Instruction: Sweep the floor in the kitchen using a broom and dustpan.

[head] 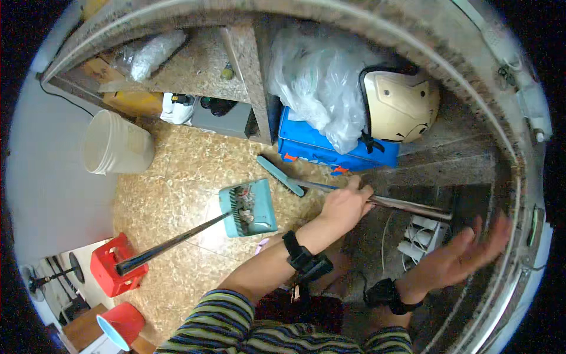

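My left hand (pixel 347 204) is closed around the metal handle of a teal broom (pixel 279 175), whose head rests on the patterned floor near the blue box. To the right, my right hand (pixel 464 254) is raised with its fingers apart, slightly blurred, holding nothing, beside the wooden structure. A teal long-handled dustpan (pixel 261 208) stands on the floor left of my left hand. Grey debris lies in its pan, and its dark handle rises toward the lower left.
A blue box (pixel 309 144) carries clear plastic bags (pixel 314 84) and a cream helmet (pixel 400 106). A white bucket (pixel 119 144) stands at the left wall. A red stool (pixel 108 265) and a red bucket (pixel 130 321) are lower left. White power strips (pixel 424 241) lie between my hands.
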`<state>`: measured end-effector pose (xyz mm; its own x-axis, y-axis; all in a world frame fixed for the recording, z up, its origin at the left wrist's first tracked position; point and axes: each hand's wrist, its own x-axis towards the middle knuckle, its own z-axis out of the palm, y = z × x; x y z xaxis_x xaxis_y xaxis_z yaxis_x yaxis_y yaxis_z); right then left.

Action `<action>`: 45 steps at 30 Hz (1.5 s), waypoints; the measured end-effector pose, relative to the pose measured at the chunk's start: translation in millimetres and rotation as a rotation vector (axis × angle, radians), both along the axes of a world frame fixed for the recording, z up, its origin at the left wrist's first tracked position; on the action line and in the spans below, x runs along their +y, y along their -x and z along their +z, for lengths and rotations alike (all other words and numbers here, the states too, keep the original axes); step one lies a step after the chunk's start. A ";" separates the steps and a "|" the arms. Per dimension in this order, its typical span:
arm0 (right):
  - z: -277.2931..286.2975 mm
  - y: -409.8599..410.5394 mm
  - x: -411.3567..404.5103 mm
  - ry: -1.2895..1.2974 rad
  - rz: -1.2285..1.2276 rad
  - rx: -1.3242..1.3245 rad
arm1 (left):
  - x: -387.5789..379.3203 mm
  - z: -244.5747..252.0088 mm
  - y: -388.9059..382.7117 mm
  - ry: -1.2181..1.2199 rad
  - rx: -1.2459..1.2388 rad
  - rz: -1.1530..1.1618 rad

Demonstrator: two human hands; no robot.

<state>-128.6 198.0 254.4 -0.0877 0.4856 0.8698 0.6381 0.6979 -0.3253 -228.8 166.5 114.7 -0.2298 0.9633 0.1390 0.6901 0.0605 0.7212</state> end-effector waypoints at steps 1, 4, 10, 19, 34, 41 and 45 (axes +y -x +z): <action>15.6 4.1 2.5 0.141 0.016 -0.115 | -1.7 12.0 0.6 0.066 0.013 -0.004; 54.9 18.7 3.7 0.454 0.076 -0.510 | -1.2 30.1 -1.6 0.256 0.036 -0.028; 102.2 18.4 -20.9 0.704 0.023 -0.840 | -9.3 74.8 9.1 0.462 -0.004 -0.033; 73.3 -55.6 -76.3 1.352 0.049 -1.084 | -85.3 143.8 -9.1 0.578 0.230 -0.158; 133.2 -252.4 -321.7 1.570 -0.256 -0.771 | -299.8 158.1 49.1 1.488 -0.219 0.027; 188.4 -300.0 -425.2 1.825 -0.412 -0.728 | -351.0 181.3 55.3 0.709 -0.450 0.758; 207.4 -302.3 -451.6 1.933 -0.529 -0.711 | -332.5 187.3 62.4 0.426 -0.476 0.701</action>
<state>173.7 -253.6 461.8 0.3171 0.5869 -0.7450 0.9203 -0.3803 0.0921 -291.2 -165.9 302.0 -0.7174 0.5321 -0.4497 0.0356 0.6727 0.7391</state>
